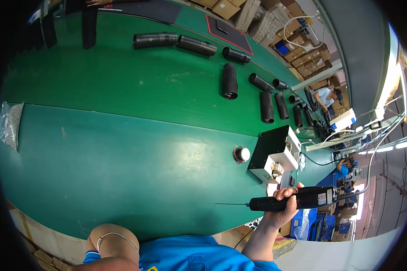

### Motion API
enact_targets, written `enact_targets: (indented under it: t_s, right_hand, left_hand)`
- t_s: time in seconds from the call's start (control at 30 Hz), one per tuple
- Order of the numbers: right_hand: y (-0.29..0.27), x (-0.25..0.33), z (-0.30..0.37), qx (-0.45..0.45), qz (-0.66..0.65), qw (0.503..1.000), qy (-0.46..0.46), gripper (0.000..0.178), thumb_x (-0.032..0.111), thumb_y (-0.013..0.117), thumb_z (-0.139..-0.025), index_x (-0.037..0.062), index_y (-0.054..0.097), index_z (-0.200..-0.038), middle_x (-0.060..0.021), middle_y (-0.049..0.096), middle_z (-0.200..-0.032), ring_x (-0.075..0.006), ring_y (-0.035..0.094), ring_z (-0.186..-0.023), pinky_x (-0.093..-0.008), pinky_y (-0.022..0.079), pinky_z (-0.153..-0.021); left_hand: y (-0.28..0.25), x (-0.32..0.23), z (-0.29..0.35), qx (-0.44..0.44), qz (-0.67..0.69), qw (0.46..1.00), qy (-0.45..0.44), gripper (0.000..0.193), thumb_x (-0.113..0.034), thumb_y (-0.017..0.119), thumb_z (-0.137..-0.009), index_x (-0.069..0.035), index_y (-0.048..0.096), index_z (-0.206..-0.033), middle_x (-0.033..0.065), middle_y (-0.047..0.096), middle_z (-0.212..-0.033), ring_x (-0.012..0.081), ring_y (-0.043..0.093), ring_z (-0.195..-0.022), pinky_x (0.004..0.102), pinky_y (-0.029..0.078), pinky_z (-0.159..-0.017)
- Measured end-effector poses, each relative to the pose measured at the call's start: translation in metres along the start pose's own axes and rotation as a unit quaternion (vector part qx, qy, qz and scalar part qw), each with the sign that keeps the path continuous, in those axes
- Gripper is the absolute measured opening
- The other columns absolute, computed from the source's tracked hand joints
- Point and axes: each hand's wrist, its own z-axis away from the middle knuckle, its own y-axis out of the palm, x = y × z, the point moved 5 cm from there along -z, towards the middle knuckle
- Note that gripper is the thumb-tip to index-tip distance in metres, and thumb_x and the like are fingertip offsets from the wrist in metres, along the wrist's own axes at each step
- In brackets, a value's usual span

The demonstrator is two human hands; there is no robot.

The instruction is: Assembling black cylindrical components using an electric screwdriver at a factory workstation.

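Note:
My right hand (285, 208) is wrapped round a black electric screwdriver (312, 198) in the lower right. Its long thin bit points left over the near edge of the green table, touching nothing, and a coiled cable runs off its back end. Beyond that hand sits a black and white box-shaped machine (276, 153), probably a screw feeder. To its left lies a small round part (242, 155) with a white face and a red and black base. My left arm (115, 239), with a thin band round it, shows at the lower edge; the hand itself is out of view.
Several black cylinders (229, 81) lie or stand along the brighter green strip (122, 77). A clear bag of small metal parts (11, 124) lies far left. Another person's hand (97, 2) shows at the top; a co-worker (325, 97) sits far right. Cables hang at right.

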Motion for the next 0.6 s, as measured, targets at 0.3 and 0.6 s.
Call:
enact_targets:
  t_s: [0.3, 0.6]
  right_hand:
    - [0.01, 0.001, 0.001, -0.042, 0.016, 0.999, 0.018, 0.036, 0.005, 0.049, -0.077, -0.0008, 0.037, -0.11, -0.0064, 0.049, -0.069, -0.0124, 0.045, -0.052, -0.0211, 0.037, -0.05]
    - [0.023, -0.002, 0.007, -0.043, 0.013, 0.999, 0.025, 0.035, 0.004, 0.049, -0.077, -0.001, 0.037, -0.109, -0.0064, 0.05, -0.068, -0.0126, 0.045, -0.052, -0.0207, 0.037, -0.05]
  left_hand:
    - [0.013, -0.008, -0.018, 0.035, -0.049, 0.997, 0.038, 0.023, -0.001, 0.049, -0.07, -0.004, 0.052, -0.092, 0.0033, 0.054, -0.089, 0.0126, 0.052, -0.073, 0.0246, 0.036, -0.079]
    - [0.03, -0.022, -0.033, 0.021, -0.069, 0.996, 0.054, 0.023, 0.003, 0.05, -0.067, -0.005, 0.053, -0.088, 0.0028, 0.054, -0.086, 0.012, 0.051, -0.071, 0.0237, 0.037, -0.077]
